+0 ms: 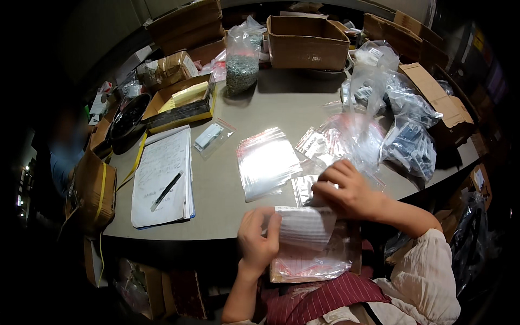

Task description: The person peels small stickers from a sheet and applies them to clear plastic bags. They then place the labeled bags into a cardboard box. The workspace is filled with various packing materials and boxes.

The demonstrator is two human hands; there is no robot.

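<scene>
printed sheet [306,227] pinched by both hands: left hand [259,238] and right hand [346,189], above zip bags [311,265].

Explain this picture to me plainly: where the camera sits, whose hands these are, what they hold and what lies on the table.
There is one picture, taken by a wide camera worn on a person's head, looking down; that is why straight edges bend near the rim. No machine is here: the two bare hands are the wearer's own. The left hand and right hand both grip a white sheet with rows of print, bent over a clear bag on the lap. On the grey table lie a stack of clear zip bags, a pile of papers with a black pen on top, a small bagged white part, filled plastic bags at right, and cardboard boxes at the far edge. Another person sits blurred at far left.
</scene>
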